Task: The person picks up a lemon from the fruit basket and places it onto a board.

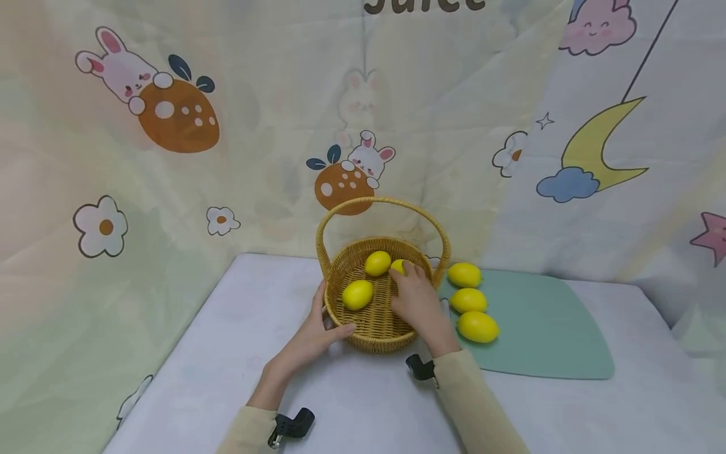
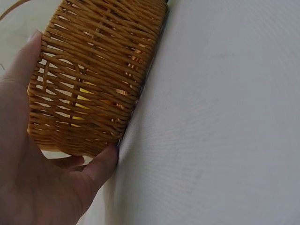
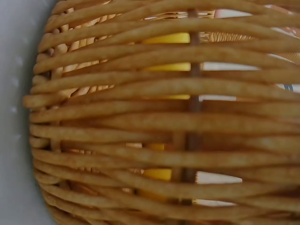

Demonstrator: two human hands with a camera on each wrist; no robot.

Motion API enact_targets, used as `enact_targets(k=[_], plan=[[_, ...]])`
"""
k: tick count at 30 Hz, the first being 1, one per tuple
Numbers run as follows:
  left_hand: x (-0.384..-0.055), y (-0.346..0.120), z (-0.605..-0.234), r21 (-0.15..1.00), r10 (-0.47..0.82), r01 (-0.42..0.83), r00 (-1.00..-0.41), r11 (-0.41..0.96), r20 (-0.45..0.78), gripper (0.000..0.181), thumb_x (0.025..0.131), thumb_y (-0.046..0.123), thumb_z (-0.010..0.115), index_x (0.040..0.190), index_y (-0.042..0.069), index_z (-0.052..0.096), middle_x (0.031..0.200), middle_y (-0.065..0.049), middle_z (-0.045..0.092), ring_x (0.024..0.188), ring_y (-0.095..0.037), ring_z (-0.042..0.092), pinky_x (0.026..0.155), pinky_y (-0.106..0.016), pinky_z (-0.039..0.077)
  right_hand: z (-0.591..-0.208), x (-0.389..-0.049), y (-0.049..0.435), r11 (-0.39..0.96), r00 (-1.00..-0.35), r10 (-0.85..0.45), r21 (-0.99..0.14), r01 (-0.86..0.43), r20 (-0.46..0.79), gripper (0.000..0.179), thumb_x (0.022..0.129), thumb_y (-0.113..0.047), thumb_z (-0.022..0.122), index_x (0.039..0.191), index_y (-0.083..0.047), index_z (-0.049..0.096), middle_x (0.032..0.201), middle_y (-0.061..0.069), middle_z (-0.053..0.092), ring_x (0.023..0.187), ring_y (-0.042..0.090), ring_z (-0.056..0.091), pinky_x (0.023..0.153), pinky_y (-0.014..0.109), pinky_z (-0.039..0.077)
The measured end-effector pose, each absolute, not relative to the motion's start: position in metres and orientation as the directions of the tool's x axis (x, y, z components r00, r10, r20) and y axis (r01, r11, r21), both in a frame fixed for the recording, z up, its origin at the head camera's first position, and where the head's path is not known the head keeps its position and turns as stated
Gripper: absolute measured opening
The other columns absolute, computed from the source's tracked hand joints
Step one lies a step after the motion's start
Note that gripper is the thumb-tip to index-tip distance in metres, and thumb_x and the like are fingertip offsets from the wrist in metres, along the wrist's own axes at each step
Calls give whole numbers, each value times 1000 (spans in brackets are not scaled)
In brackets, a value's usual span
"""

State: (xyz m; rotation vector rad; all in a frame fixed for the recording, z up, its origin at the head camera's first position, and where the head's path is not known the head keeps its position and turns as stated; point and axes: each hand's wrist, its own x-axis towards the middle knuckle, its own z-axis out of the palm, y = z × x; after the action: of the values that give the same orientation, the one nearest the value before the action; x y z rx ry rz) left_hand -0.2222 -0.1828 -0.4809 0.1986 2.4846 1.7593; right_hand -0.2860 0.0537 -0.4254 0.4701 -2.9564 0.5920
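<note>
A round wicker basket (image 1: 379, 344) with a tall arched handle stands on the table. Its left side is held by my left hand (image 1: 315, 329), thumb over the rim and fingers along the outer wall; the left wrist view shows this grip on the woven side (image 2: 93, 79). Inside the basket, my right hand (image 1: 421, 304) has its fingers curled over a yellow lemon (image 1: 397, 267), partly hidden by them. Two more lemons lie in there, one at the back (image 1: 377, 263) and one at the left (image 1: 357, 295). Basket weave (image 3: 122, 122) fills the right wrist view, hiding the right hand.
Right of the basket, three lemons (image 1: 469, 301) line up along the left edge of a green mat (image 1: 544, 328). The white table (image 1: 272, 296) ends at a printed cloth backdrop (image 1: 272, 157) close behind the basket. The arched handle (image 1: 382, 200) rises over the basket's opening.
</note>
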Motion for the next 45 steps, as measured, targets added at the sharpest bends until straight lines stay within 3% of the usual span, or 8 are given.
enact_targets(k=[5,11,19,22,28,35,45], plan=[[-223,-180,-479,938,151,45,-988,345,-9,112,83,43,79,152,53,-10,167,7,6,155,-22,12,122,-57,16,-429,-286,57,874,-939,-272,-354,-333,212,54,87,-6,61,141,-9,56,138,18,45,123,38,48,93,50,49],[-225,-183,-479,934,160,25,-986,357,-35,117,83,42,79,156,42,-12,169,0,1,156,-26,8,123,-57,11,-431,-283,56,888,-936,-252,-326,-325,246,44,88,-8,63,132,-4,62,124,19,49,106,34,50,81,45,51],[-221,-181,-479,930,148,44,-989,364,-11,116,80,49,80,153,49,-10,168,3,6,155,-26,12,122,-60,13,-434,-284,56,886,-926,-284,-303,-352,247,31,89,-7,63,119,-4,69,145,17,50,130,38,49,98,52,50],[-220,-181,-478,929,143,43,-990,368,-11,116,79,52,79,153,50,-11,168,3,7,155,-27,13,121,-60,15,-434,-285,56,875,-922,-284,-321,-362,265,31,88,-4,63,119,-6,68,138,14,54,123,35,53,93,49,53],[-221,-183,-481,926,136,44,-991,374,-8,116,80,53,79,153,49,-11,168,1,7,155,-27,11,121,-62,13,-434,-286,55,867,-916,-285,-331,-372,282,48,86,-1,62,134,-7,61,128,11,51,109,29,51,78,40,52],[-221,-184,-481,932,147,59,-989,357,6,115,80,52,79,153,50,-11,168,3,6,155,-26,11,121,-62,13,-433,-287,54,884,-915,-289,-289,-368,281,49,83,-1,63,132,-2,62,127,17,51,103,32,50,79,41,49],[-221,-183,-482,934,140,46,-990,354,-4,113,82,47,78,152,52,-11,168,4,5,155,-27,10,120,-64,13,-428,-283,55,892,-943,-289,-312,-328,164,61,86,-10,67,145,-9,50,132,19,57,110,34,59,87,48,53]])
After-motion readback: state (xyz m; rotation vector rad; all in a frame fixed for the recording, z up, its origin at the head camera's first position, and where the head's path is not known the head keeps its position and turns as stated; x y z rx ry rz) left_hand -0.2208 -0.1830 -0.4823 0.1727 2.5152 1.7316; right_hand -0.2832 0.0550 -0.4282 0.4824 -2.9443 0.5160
